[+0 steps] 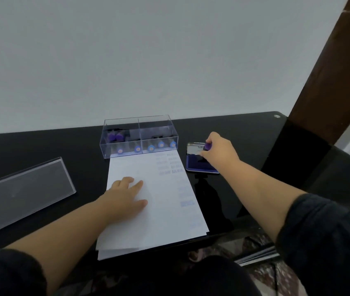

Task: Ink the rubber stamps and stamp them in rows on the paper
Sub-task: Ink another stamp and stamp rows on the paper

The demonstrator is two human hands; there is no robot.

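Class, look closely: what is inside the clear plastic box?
The clear plastic box has two compartments holding rubber stamps with blue and purple handle tops. Their stamping faces and exact number are hidden by reflections.

Your surface here is a glossy black tabletop [41, 150], catching dim reflections along its near right edge. Off to your left lies a long, flat clear acrylic lid [24, 189], angled across the black surface, its far end near the table's middle. Behind everything runs a plain pale grey wall [148, 56], meeting the back edge of the table. On your right a dark brown wooden post [328, 71] slants up out of view, standing at the table's far right corner. Below the near edge, a mottled stone-patterned floor [229, 246] peeks through.
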